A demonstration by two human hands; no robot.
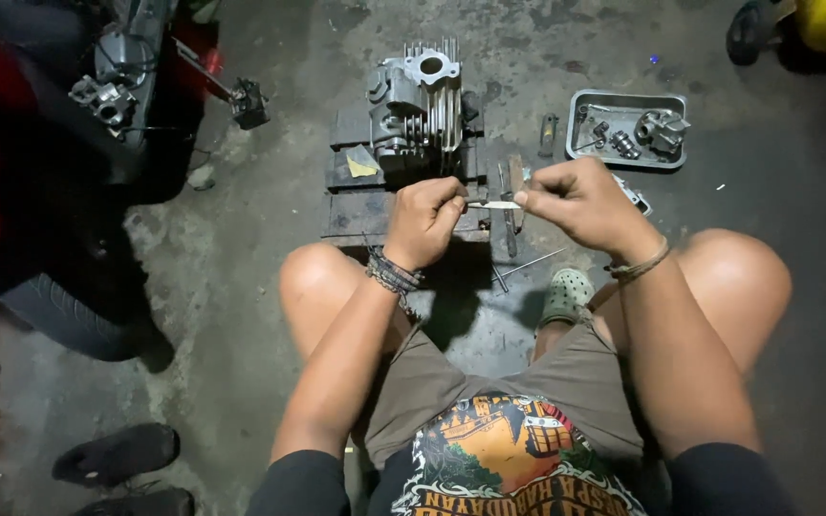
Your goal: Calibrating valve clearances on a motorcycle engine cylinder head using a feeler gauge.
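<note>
Just in front of the finned engine cylinder (pixel 423 110), both hands pinch one thin metal strip (pixel 492 204) — left hand (pixel 424 222) clenched on one end, right hand (pixel 580 203) on the other. Possibly a blade — a slipping grip could nick fingers.

Silver-grey engine cylinder (pixel 418 110), olive shorts (pixel 489 382)

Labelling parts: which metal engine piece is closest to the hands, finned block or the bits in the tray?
The finned cylinder block, upright on the dark slab just beyond both hands; the tray parts lie farther right.
</note>
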